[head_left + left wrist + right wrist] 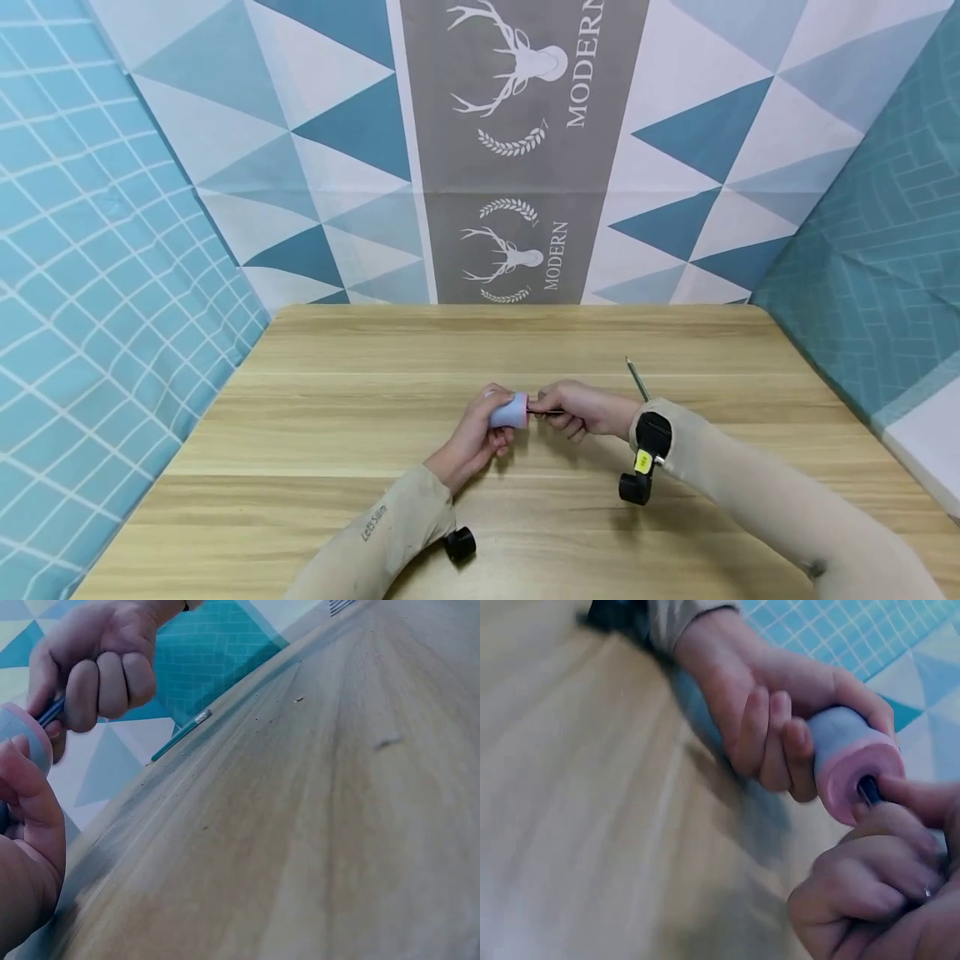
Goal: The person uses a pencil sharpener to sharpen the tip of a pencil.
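Note:
My left hand [474, 432] grips a light blue pencil sharpener [510, 412] with a pink end, tipped on its side above the table. In the right wrist view, that pink end [844, 787] faces my right hand and has a round hole in it. My right hand [579, 408] pinches a dark pencil [870, 790] between thumb and forefinger, its end inside the hole. The pencil's tip is hidden within the sharpener. The other fingers of the right hand are curled in toward the palm.
A green pencil [637, 379] lies on the wooden table [337, 350], beyond my right wrist. Patterned sheets [345, 125] stand behind the table and on both sides. Small dark specks [298, 700] show on the tabletop in the left wrist view.

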`<state>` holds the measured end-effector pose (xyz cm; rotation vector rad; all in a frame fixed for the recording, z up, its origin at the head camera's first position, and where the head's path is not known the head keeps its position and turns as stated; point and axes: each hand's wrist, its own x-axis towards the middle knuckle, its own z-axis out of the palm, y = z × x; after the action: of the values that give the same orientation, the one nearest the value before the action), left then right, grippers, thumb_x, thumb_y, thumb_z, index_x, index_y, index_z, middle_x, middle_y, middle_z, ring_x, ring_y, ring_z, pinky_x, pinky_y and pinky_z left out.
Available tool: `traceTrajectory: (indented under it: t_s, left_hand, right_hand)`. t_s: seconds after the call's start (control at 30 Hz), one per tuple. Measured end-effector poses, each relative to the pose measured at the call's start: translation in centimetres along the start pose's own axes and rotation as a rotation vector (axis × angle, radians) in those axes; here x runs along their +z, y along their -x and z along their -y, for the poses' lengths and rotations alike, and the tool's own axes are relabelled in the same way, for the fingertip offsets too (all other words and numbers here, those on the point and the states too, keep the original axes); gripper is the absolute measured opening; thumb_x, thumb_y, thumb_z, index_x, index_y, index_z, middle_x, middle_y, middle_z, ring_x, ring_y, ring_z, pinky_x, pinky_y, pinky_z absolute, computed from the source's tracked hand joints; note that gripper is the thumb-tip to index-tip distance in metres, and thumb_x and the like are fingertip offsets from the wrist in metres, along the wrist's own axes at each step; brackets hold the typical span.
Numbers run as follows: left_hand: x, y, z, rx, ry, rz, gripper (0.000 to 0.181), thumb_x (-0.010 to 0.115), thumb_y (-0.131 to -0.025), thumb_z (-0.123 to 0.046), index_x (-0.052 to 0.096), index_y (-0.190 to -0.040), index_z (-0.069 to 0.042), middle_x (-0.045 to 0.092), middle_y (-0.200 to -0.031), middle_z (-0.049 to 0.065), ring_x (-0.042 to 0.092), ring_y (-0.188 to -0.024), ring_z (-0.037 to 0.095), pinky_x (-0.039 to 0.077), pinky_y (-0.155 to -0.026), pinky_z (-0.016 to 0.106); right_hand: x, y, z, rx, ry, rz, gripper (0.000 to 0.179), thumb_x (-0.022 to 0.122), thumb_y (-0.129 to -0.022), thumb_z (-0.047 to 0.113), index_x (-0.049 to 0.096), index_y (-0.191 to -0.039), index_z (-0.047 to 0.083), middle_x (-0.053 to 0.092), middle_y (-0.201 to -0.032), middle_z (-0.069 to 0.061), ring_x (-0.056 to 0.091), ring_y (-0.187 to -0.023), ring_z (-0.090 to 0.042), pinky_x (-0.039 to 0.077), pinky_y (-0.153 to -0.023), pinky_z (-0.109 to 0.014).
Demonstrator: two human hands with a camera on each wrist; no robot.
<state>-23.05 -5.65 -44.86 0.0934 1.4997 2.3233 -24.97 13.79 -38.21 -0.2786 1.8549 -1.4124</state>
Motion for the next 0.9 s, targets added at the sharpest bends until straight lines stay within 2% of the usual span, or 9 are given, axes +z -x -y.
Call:
traceTrajectory:
  t_s: [0.1, 0.2, 0.37, 0.43, 0.53, 0.63, 0.73, 0.8, 0.9]
  left_hand:
    - [0.0, 0.0, 0.0, -0.010, 0.016, 0.009, 0.010, 0.053, -0.094, -0.024, 0.049, -0.093, -0.015, 0.053, -0.065, 0.001, 0.044, -0.041, 0.005, 0.035, -0.036, 0.017]
    - [0.0, 0.1, 0.0, -0.021, 0.029, 0.014, 0.011, 0.053, -0.093, -0.026, 0.049, -0.092, -0.016, 0.053, -0.065, 0.001, 0.044, -0.041, 0.005, 0.035, -0.037, 0.018]
    - [0.0, 0.0, -0.2, -0.015, 0.044, 0.022, 0.012, 0.052, -0.094, -0.028, 0.048, -0.092, -0.017, 0.053, -0.060, -0.001, 0.044, -0.041, 0.004, 0.034, -0.037, 0.018]
    - [0.0, 0.0, -0.3, -0.008, 0.058, 0.019, 0.011, 0.052, -0.093, -0.028, 0.048, -0.093, -0.017, 0.055, -0.062, -0.001, 0.045, -0.041, 0.004, 0.033, -0.037, 0.017]
    - [-0.1, 0.0, -0.3, 0.002, 0.071, 0.021, 0.011, 0.053, -0.093, -0.028, 0.049, -0.094, -0.018, 0.057, -0.063, -0.001, 0.046, -0.041, 0.004, 0.032, -0.037, 0.017]
    - [-0.1, 0.0, -0.2, -0.002, 0.052, 0.038, 0.011, 0.053, -0.093, -0.028, 0.048, -0.094, -0.018, 0.057, -0.061, -0.001, 0.045, -0.040, 0.004, 0.032, -0.037, 0.017]
    - [-0.1, 0.0, -0.1, -0.016, 0.047, 0.038, 0.010, 0.053, -0.093, -0.027, 0.048, -0.094, -0.018, 0.054, -0.055, -0.002, 0.045, -0.038, 0.003, 0.031, -0.036, 0.017]
    - [-0.1, 0.1, -0.1, -0.019, 0.059, 0.022, 0.008, 0.052, -0.093, -0.026, 0.049, -0.093, -0.018, 0.054, -0.053, -0.002, 0.045, -0.037, 0.003, 0.031, -0.035, 0.017]
    - [-0.1, 0.1, -0.1, -0.017, 0.072, -0.004, 0.008, 0.053, -0.092, -0.026, 0.050, -0.091, -0.019, 0.053, -0.053, -0.001, 0.044, -0.036, 0.003, 0.030, -0.035, 0.016]
  right_hand:
    - [-0.1, 0.8, 0.2, -0.147, 0.292, -0.077, 0.027, 0.054, -0.101, 0.027, 0.053, -0.085, 0.006, 0.047, -0.061, 0.000, 0.035, -0.049, -0.011, 0.029, -0.045, -0.024]
    - [-0.3, 1.7, 0.3, -0.406, 0.673, -0.153, 0.019, 0.061, -0.100, 0.021, 0.063, -0.099, 0.003, 0.061, -0.074, -0.002, 0.049, -0.058, -0.012, 0.042, -0.050, -0.026]
    - [-0.5, 2.5, -0.1, -0.870, 1.457, -0.289, 0.013, 0.069, -0.091, 0.006, 0.061, -0.099, 0.002, 0.062, -0.083, -0.001, 0.056, -0.068, -0.009, 0.051, -0.058, -0.023]
    - [-0.6, 2.4, -0.4, -1.005, 1.775, -0.377, 0.002, 0.057, -0.097, 0.002, 0.057, -0.099, 0.002, 0.060, -0.086, -0.003, 0.056, -0.070, -0.011, 0.049, -0.057, -0.021]
    - [-1.0, 1.7, -1.0, -1.177, 2.030, -0.502, 0.025, 0.030, -0.106, 0.002, 0.054, -0.099, 0.003, 0.057, -0.085, -0.004, 0.051, -0.065, -0.013, 0.046, -0.052, -0.021]
    - [-1.2, 0.7, -1.9, -1.315, 2.020, -0.603, 0.043, 0.013, -0.110, 0.009, 0.053, -0.094, 0.005, 0.054, -0.075, -0.003, 0.047, -0.056, -0.013, 0.042, -0.047, -0.023]
    - [-0.8, -0.2, -2.7, -1.353, 1.873, -0.661, 0.039, 0.021, -0.111, 0.017, 0.049, -0.086, 0.006, 0.048, -0.061, 0.001, 0.040, -0.047, -0.011, 0.038, -0.042, -0.023]
    - [-0.1, -0.5, -2.9, -1.280, 1.726, -0.663, 0.036, 0.028, -0.110, 0.023, 0.047, -0.083, 0.008, 0.042, -0.053, 0.005, 0.034, -0.044, -0.007, 0.032, -0.039, -0.021]
    - [1.0, -0.3, -2.6, -1.032, 1.411, -0.584, 0.030, 0.047, -0.106, 0.024, 0.044, -0.079, 0.011, 0.037, -0.050, 0.010, 0.028, -0.044, -0.001, 0.026, -0.038, -0.019]
